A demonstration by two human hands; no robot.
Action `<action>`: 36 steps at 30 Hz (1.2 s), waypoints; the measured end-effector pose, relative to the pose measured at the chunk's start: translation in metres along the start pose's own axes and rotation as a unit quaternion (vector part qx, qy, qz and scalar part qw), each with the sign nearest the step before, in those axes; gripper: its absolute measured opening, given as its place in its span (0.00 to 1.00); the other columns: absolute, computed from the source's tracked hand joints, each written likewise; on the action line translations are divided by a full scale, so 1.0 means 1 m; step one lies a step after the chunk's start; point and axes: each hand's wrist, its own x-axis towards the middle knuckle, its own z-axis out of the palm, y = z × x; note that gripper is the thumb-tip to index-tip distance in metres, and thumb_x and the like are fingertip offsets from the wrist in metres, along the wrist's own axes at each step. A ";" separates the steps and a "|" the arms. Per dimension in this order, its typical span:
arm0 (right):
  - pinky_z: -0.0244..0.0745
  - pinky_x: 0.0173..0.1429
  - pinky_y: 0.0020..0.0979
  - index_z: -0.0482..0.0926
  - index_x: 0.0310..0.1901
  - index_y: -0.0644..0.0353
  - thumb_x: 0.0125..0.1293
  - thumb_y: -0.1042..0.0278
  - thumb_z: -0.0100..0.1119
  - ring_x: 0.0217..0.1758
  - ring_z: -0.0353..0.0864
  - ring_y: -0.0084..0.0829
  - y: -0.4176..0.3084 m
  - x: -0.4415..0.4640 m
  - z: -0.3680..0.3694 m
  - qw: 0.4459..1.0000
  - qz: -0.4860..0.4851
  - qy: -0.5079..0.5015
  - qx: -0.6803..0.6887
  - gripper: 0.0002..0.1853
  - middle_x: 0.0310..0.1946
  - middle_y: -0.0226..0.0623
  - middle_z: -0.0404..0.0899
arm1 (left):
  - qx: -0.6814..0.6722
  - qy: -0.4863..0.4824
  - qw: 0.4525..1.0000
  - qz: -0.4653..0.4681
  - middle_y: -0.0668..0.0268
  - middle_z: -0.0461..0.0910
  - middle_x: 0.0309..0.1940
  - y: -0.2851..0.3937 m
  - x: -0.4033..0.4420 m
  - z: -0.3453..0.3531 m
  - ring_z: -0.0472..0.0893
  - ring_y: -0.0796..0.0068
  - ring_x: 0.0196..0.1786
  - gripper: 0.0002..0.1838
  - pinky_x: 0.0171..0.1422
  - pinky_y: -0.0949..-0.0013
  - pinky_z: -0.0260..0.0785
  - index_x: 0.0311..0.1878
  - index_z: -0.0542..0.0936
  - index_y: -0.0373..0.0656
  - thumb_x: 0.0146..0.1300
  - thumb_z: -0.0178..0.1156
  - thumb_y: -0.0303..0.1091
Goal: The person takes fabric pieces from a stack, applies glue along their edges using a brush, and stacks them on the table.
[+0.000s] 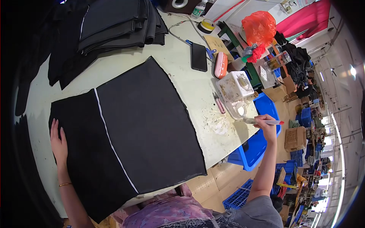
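A black fabric panel (152,129) lies spread on the table, crossed by a thin white line. My left hand (59,144) rests flat on its left edge, fingers stretched out. At the table's right edge my right hand (266,128) is closed around a brush (273,122) with a pale handle and a red end. The brush's head points left, beside a small round pot (240,109) with something white in it. Whether the head touches the pot, I cannot tell. Small snips (219,103) with pink handles lie just left of the pot.
Stacked black panels (114,28) lie at the back left. A phone (199,57), a pink case (221,65), a stained white block (235,85) and a yellow tape roll (207,25) stand along the right side. A blue bin (249,161) sits below the table's right edge.
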 end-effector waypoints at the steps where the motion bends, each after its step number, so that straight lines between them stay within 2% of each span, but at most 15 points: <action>1: 0.79 0.35 0.23 0.78 0.34 0.65 0.59 0.72 0.68 0.30 0.80 0.27 -0.005 -0.001 -0.006 1.000 0.016 -0.006 0.011 0.08 0.34 0.40 0.81 | 0.002 0.001 1.000 0.002 0.57 0.67 0.69 0.000 0.001 0.001 0.69 0.58 0.69 0.21 0.71 0.65 0.61 0.65 0.70 0.36 0.74 0.46 0.33; 4: 0.77 0.32 0.22 0.78 0.33 0.64 0.58 0.71 0.69 0.27 0.79 0.26 -0.014 -0.002 -0.009 0.998 0.046 -0.022 0.028 0.08 0.31 0.39 0.81 | 0.004 0.002 1.000 0.000 0.57 0.67 0.69 -0.002 -0.004 0.003 0.68 0.58 0.69 0.21 0.71 0.65 0.61 0.66 0.69 0.36 0.74 0.46 0.33; 8: 0.70 0.26 0.19 0.78 0.31 0.63 0.57 0.70 0.70 0.20 0.73 0.21 -0.009 0.003 0.027 0.988 0.081 0.129 0.037 0.09 0.26 0.36 0.79 | 0.006 0.001 1.000 0.008 0.57 0.66 0.69 -0.002 -0.003 0.003 0.68 0.58 0.69 0.21 0.71 0.65 0.62 0.66 0.68 0.36 0.73 0.46 0.33; 13: 0.63 0.22 0.18 0.79 0.30 0.63 0.56 0.70 0.70 0.16 0.68 0.19 -0.017 -0.003 0.003 0.989 0.065 0.125 -0.051 0.08 0.22 0.32 0.75 | 0.027 0.008 1.000 0.014 0.57 0.66 0.69 -0.004 -0.002 0.007 0.68 0.57 0.69 0.22 0.71 0.64 0.61 0.67 0.68 0.36 0.72 0.47 0.32; 15: 0.60 0.19 0.19 0.79 0.29 0.60 0.55 0.69 0.69 0.14 0.64 0.19 -0.018 0.001 0.018 0.977 0.071 0.193 0.053 0.07 0.19 0.30 0.74 | 0.045 0.013 0.998 0.034 0.56 0.66 0.68 -0.007 0.000 0.009 0.68 0.57 0.69 0.21 0.71 0.63 0.62 0.66 0.68 0.37 0.71 0.49 0.30; 18: 0.62 0.20 0.21 0.81 0.28 0.61 0.53 0.70 0.66 0.15 0.66 0.21 -0.016 0.001 0.016 0.976 0.066 0.174 -0.110 0.05 0.17 0.31 0.75 | 0.010 0.007 0.994 0.110 0.54 0.73 0.62 -0.022 0.009 -0.002 0.74 0.57 0.63 0.16 0.67 0.61 0.66 0.57 0.75 0.36 0.70 0.50 0.28; 20: 0.64 0.20 0.23 0.81 0.28 0.64 0.54 0.70 0.64 0.16 0.65 0.22 -0.023 0.002 0.013 0.959 0.013 0.144 -0.243 0.06 0.17 0.32 0.74 | 0.112 0.039 0.983 0.138 0.55 0.77 0.53 -0.029 0.019 -0.014 0.78 0.54 0.51 0.15 0.56 0.61 0.71 0.52 0.77 0.36 0.62 0.54 0.25; 22: 0.65 0.21 0.23 0.80 0.29 0.66 0.55 0.69 0.64 0.17 0.67 0.22 -0.049 -0.003 0.054 0.958 -0.016 0.081 -0.274 0.08 0.16 0.32 0.73 | 0.075 0.073 0.987 0.122 0.56 0.77 0.51 -0.020 0.032 -0.023 0.77 0.55 0.50 0.16 0.55 0.61 0.70 0.51 0.77 0.36 0.58 0.57 0.27; 23: 0.67 0.22 0.24 0.80 0.31 0.67 0.56 0.70 0.63 0.17 0.69 0.23 -0.050 0.005 0.066 0.933 -0.046 0.014 -0.357 0.08 0.17 0.32 0.74 | 0.081 0.110 0.975 0.175 0.58 0.76 0.54 -0.028 0.038 -0.019 0.76 0.57 0.54 0.18 0.60 0.62 0.67 0.51 0.78 0.38 0.55 0.60 0.28; 26: 0.70 0.25 0.24 0.80 0.33 0.66 0.57 0.71 0.63 0.20 0.72 0.24 -0.120 -0.005 0.168 0.962 -0.070 -0.095 -0.246 0.06 0.24 0.35 0.78 | 0.050 0.056 0.983 0.167 0.60 0.74 0.59 -0.033 0.047 -0.027 0.73 0.59 0.60 0.19 0.67 0.62 0.61 0.55 0.76 0.40 0.59 0.57 0.30; 28: 0.73 0.34 0.24 0.80 0.36 0.65 0.58 0.73 0.63 0.28 0.76 0.26 -0.169 -0.011 0.252 0.987 -0.075 -0.142 -0.008 0.06 0.33 0.38 0.80 | 0.086 0.035 0.977 0.189 0.64 0.72 0.63 -0.042 0.046 -0.016 0.70 0.59 0.65 0.21 0.72 0.57 0.55 0.60 0.74 0.42 0.64 0.53 0.34; 29: 0.73 0.43 0.24 0.80 0.43 0.67 0.62 0.75 0.60 0.34 0.77 0.27 -0.170 -0.001 0.288 0.970 -0.122 -0.206 0.035 0.09 0.46 0.40 0.77 | 0.087 0.037 0.979 0.183 0.64 0.72 0.63 -0.045 0.046 -0.015 0.70 0.59 0.65 0.21 0.72 0.57 0.55 0.60 0.74 0.42 0.64 0.53 0.34; 31: 0.71 0.43 0.23 0.80 0.45 0.69 0.61 0.75 0.60 0.36 0.76 0.27 -0.216 -0.020 0.402 0.928 -0.142 -0.329 0.099 0.11 0.40 0.38 0.80 | 0.097 0.035 0.982 0.155 0.67 0.71 0.65 -0.044 0.045 -0.016 0.69 0.59 0.66 0.21 0.73 0.53 0.53 0.61 0.73 0.43 0.65 0.51 0.36; 33: 0.71 0.42 0.21 0.81 0.45 0.66 0.62 0.71 0.64 0.35 0.77 0.22 -0.239 -0.026 0.503 0.873 -0.210 -0.441 0.003 0.11 0.36 0.34 0.82 | 0.103 0.033 0.986 0.124 0.69 0.70 0.66 -0.042 0.045 -0.015 0.68 0.59 0.67 0.22 0.74 0.49 0.50 0.63 0.73 0.43 0.67 0.49 0.38; 36: 0.73 0.37 0.23 0.83 0.39 0.64 0.60 0.70 0.66 0.31 0.77 0.22 -0.254 -0.038 0.626 0.829 -0.278 -0.485 0.011 0.08 0.31 0.33 0.82 | 0.091 0.038 0.990 0.104 0.69 0.71 0.66 -0.039 0.048 -0.016 0.68 0.59 0.68 0.22 0.74 0.47 0.49 0.63 0.73 0.44 0.67 0.49 0.38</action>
